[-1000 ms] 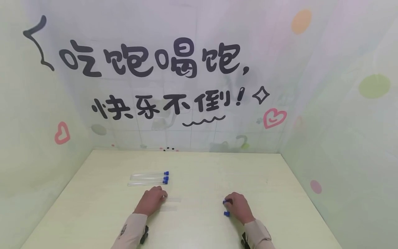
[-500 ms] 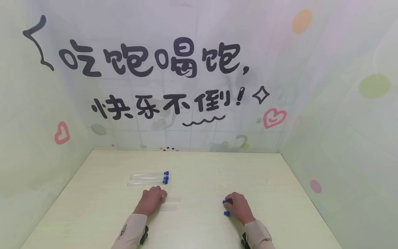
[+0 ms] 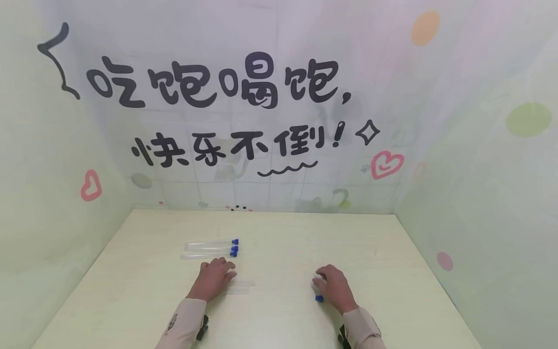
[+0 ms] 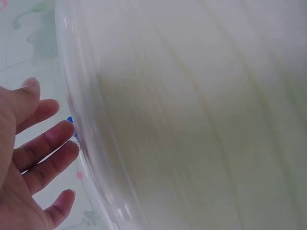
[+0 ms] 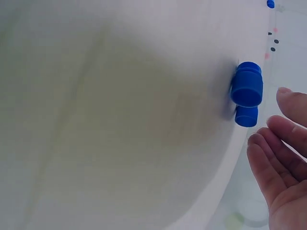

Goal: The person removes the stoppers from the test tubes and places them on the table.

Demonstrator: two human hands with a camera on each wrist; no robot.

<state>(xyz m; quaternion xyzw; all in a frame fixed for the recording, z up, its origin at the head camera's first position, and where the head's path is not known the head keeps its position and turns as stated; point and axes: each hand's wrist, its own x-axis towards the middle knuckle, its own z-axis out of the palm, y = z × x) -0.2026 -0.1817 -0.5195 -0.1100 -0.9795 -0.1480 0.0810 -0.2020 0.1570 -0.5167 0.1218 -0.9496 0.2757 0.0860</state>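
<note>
My left hand (image 3: pixel 212 278) hovers over or rests by two clear uncapped test tubes (image 3: pixel 243 283), its fingers spread and loosely bent around nothing in the left wrist view. The hand hides the tubes' left ends. To the right, my right hand (image 3: pixel 334 287) stands with thumb and fingers parted. In the right wrist view a blue cap (image 5: pixel 247 86) lies on the table with another blue cap (image 5: pixel 246 117) just behind it, both clear of the fingertips. In the head view one blue cap (image 3: pixel 319 298) shows below the thumb; the other is hidden by the hand.
Beyond the left hand, three clear test tubes with blue caps (image 3: pixel 234 248) lie side by side on the pale table (image 3: pixel 279 242). A printed curtain (image 3: pixel 270 189) closes off the table's back and sides.
The right hand has let go of the upper blue cap, which it pinched before. The left hand's thumb and fingers have parted, off the tube. The head view has shifted slightly.
</note>
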